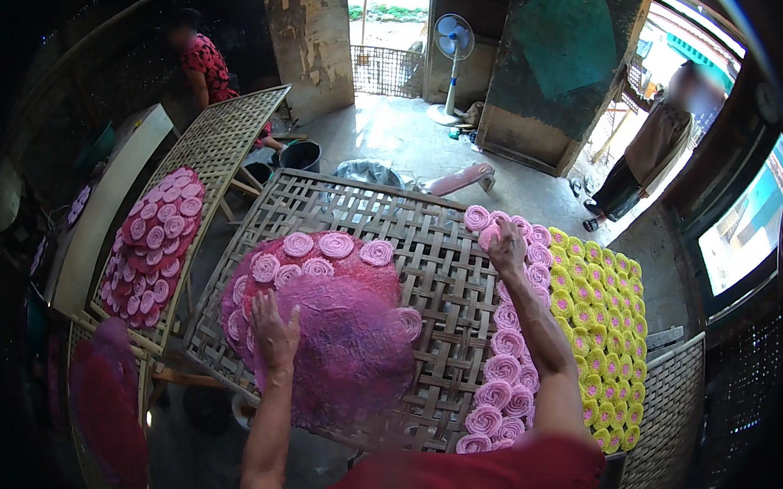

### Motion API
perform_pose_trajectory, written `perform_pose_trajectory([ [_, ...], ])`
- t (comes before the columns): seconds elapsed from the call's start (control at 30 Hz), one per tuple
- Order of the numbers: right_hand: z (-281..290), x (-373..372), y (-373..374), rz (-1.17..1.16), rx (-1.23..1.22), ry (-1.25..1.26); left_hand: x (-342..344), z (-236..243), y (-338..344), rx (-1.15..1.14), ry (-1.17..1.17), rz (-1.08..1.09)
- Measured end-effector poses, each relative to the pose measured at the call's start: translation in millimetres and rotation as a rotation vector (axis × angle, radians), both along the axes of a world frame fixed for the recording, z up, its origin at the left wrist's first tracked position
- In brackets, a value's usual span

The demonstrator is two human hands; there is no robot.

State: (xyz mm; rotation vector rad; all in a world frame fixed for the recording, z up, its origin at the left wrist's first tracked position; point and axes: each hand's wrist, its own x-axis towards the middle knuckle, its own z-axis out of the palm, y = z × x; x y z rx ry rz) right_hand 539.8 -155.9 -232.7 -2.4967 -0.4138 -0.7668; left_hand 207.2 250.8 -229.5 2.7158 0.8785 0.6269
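At eight o'clock the left hand [274, 335] spreads empty fingers over a wrinkled purple sheet [345, 346], while at three o'clock, on a brown woven-slat rack [445, 322], the right hand [507, 247], curled, grip indiscernible, touches a round pink spiral rosette [485, 241], probably light, fragile, best held by its rim.

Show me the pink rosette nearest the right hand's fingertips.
The deeper pink rosette at the right hand, near the far end of the pink rows; neighbouring rosettes look paler.

Rack [446, 285]: brownish, loosely woven lattice
Sheet [344, 355]: pink-purple, lying on rack
Pink swirls [502, 367]: right of the sheet
Yellow rounds [612, 367]: farther right of the sheet
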Motion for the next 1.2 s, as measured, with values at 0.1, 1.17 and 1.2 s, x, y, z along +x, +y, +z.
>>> perform_pose_trajectory([
  [0.1,3,-54,28,0.137,-0.012,0.010,-14,-6,16,-0.020,0.022,0.053],
  [1.17,6,-39,-17,0.260,-0.315,-0.016,-32,-9,19,-0.107,-0.119,0.048],
  [1.2,7,-40,-18,0.263,-0.372,-0.021,-33,-9,20,-0.116,-0.129,0.035],
])
